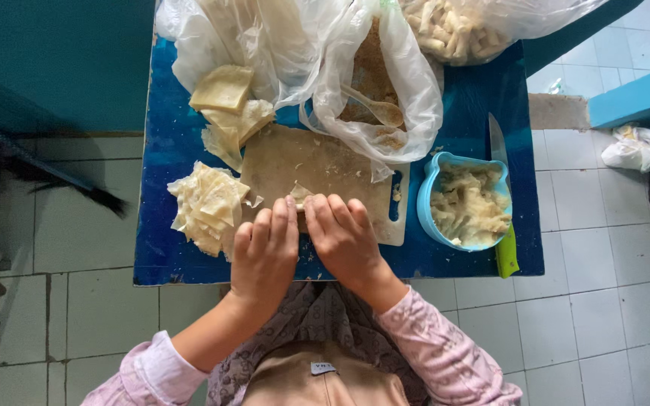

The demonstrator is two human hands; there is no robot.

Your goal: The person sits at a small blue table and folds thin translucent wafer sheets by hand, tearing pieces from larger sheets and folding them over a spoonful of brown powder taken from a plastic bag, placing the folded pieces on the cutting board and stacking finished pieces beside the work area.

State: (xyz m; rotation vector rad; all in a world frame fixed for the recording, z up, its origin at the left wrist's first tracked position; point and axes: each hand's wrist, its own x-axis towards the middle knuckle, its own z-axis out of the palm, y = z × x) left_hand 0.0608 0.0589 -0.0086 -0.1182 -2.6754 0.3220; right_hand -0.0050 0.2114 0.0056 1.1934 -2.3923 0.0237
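Observation:
My left hand and my right hand lie side by side, palms down, at the near edge of a pale cutting board on a blue table. Their fingers press on a thin pale wrapper roll, mostly hidden under them. A loose pile of pale wrapper sheets lies just left of my left hand. More folded sheets rest beyond the board's far left corner.
A light blue bowl of shredded pale filling sits right of the board. A green-handled knife lies beside it. Clear plastic bags hold brown crumbs with a wooden spoon and pale sticks. White tiled floor surrounds the table.

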